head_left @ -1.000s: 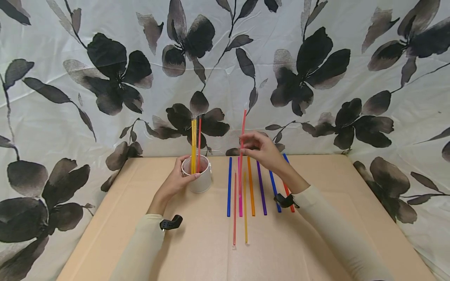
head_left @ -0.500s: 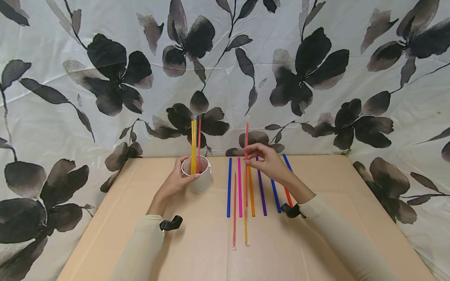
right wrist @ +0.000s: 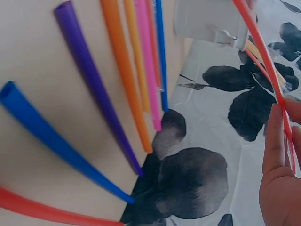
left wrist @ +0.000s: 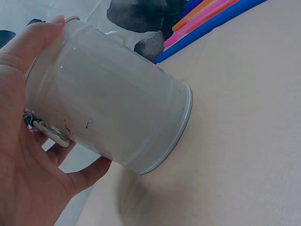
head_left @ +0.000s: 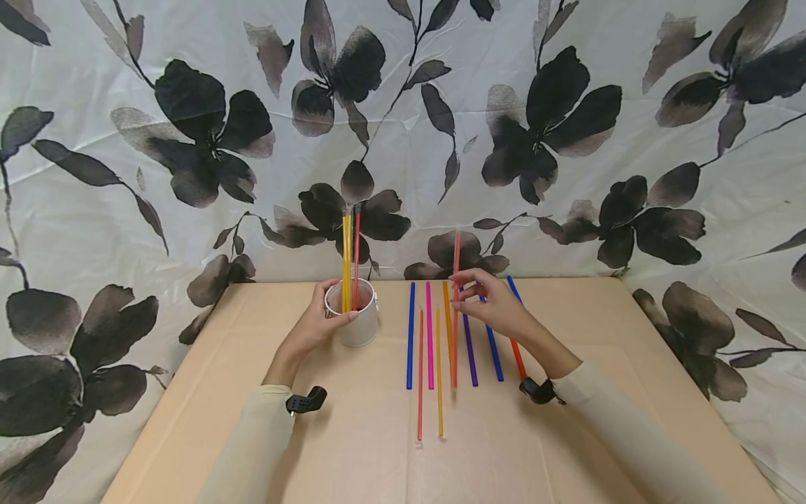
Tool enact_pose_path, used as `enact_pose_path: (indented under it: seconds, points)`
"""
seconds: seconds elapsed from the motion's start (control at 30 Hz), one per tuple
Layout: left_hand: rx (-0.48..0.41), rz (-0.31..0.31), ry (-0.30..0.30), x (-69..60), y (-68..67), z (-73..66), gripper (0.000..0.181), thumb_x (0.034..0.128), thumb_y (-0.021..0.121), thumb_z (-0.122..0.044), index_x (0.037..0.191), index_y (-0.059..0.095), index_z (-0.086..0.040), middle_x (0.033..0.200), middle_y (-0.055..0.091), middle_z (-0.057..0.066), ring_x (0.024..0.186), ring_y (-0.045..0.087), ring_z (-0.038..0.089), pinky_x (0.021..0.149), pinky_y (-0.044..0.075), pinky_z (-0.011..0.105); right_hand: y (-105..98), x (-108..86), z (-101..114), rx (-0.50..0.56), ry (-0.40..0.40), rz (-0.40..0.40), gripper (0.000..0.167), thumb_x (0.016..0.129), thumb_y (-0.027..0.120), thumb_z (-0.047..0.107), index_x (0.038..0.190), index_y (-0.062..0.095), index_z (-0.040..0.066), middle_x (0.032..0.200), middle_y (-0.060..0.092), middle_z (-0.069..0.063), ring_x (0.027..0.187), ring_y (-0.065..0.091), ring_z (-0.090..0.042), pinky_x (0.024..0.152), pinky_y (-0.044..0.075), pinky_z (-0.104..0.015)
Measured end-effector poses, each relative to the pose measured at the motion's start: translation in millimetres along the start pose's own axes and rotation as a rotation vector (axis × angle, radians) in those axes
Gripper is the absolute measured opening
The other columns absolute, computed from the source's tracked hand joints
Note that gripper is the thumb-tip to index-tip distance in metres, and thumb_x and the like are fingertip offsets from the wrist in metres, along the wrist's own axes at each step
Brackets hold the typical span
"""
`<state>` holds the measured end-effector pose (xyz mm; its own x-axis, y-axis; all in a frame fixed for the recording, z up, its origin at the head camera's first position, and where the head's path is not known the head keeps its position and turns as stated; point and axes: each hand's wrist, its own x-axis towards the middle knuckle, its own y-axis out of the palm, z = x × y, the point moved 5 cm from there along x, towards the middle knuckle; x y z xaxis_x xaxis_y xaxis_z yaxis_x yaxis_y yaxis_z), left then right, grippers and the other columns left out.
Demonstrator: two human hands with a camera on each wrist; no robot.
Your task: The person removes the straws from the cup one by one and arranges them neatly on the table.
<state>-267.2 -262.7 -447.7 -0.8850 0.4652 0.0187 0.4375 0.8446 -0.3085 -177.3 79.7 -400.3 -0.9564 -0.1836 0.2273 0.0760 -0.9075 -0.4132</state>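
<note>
My left hand (head_left: 315, 318) grips the rim and side of a white metal bucket (head_left: 360, 330); the left wrist view shows the thumb and fingers around the bucket (left wrist: 113, 99). Yellow sticks (head_left: 346, 262) and a red stick (head_left: 357, 259) stand in it. My right hand (head_left: 494, 304) pinches a thin red stick (head_left: 456, 259) near its middle, held upright above the row, between the orange straw (head_left: 448, 315) and the purple straw (head_left: 469, 350). In the right wrist view the red stick (right wrist: 263, 47) runs between the fingertips of my right hand (right wrist: 282, 174).
On the tan table (head_left: 352, 448) lie a blue straw (head_left: 411, 336), a pink straw (head_left: 430, 336), a thin red stick (head_left: 420, 378), a thin yellow stick (head_left: 440, 392), another blue straw (head_left: 494, 353) and a red-orange straw (head_left: 518, 358). A flowered cloth (head_left: 390, 126) hangs behind.
My right hand has moved right and down with the red stick, from over the pink straw to beside the orange one. My left hand and the bucket have stayed in place.
</note>
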Motion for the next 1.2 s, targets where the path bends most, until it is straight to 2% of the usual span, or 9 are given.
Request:
enact_pose_path:
  seconds: [0.2,0.43,0.7,0.87,1.03,1.2]
  points:
    - [0.021,-0.019,0.014,7.1,-1.3,17.4,0.090,0.0894,0.079,-0.027,0.155,0.018,-0.019,0.160,0.027,0.018,0.153,0.019,0.037,0.122,0.015,0.063,2.5,-11.5,-10.5,0.007,0.068,0.016,0.045,0.091,0.074,0.004,0.134,0.059,0.010,0.126,0.061,-0.014,0.109,0.064,-0.031,0.083,0.059,-0.024]
    - [0.015,-0.006,-0.031,7.9,-2.0,15.9,0.092,0.0905,0.078,-0.026,0.157,0.015,-0.018,0.163,0.020,0.020,0.154,0.013,0.039,0.121,0.012,0.065,9.7,-19.6,-31.4,-0.020,0.106,0.031,0.045,0.092,0.074,0.004,0.134,0.059,0.007,0.124,0.061,-0.015,0.109,0.064,-0.030,0.083,0.057,-0.021]
    - [0.050,-0.030,-0.020,6.8,-3.4,18.1,0.096,0.0872,0.081,-0.036,0.156,0.016,-0.021,0.163,0.022,0.016,0.154,0.016,0.037,0.121,0.015,0.066,18.1,-25.3,-45.8,-0.023,0.153,0.063,0.047,0.091,0.074,0.004,0.135,0.059,0.011,0.129,0.059,-0.014,0.107,0.062,-0.028,0.083,0.057,-0.021]
    - [0.041,-0.037,-0.007,8.7,-2.5,18.9,0.095,0.0870,0.081,-0.036,0.156,0.018,-0.021,0.162,0.024,0.016,0.154,0.016,0.037,0.121,0.013,0.066,20.7,-22.3,-56.8,-0.002,0.181,0.091,0.050,0.090,0.074,0.001,0.137,0.057,0.005,0.133,0.057,-0.019,0.106,0.062,-0.029,0.084,0.057,-0.021]
    - [0.034,-0.049,-0.003,10.5,-1.1,18.1,0.094,0.0871,0.081,-0.035,0.156,0.018,-0.021,0.161,0.025,0.016,0.154,0.018,0.035,0.122,0.013,0.064,19.8,-20.1,-62.2,-0.033,0.200,0.107,0.051,0.089,0.076,0.001,0.136,0.057,-0.001,0.132,0.058,-0.021,0.106,0.062,-0.033,0.082,0.056,-0.020]
    - [0.039,-0.058,-0.001,12.6,0.1,16.9,0.095,0.0874,0.081,-0.036,0.156,0.018,-0.019,0.161,0.026,0.016,0.154,0.017,0.035,0.121,0.012,0.065,17.8,-16.6,-69.6,-0.067,0.227,0.122,0.048,0.089,0.076,0.002,0.133,0.059,-0.001,0.128,0.062,-0.020,0.102,0.063,-0.028,0.081,0.057,-0.022]
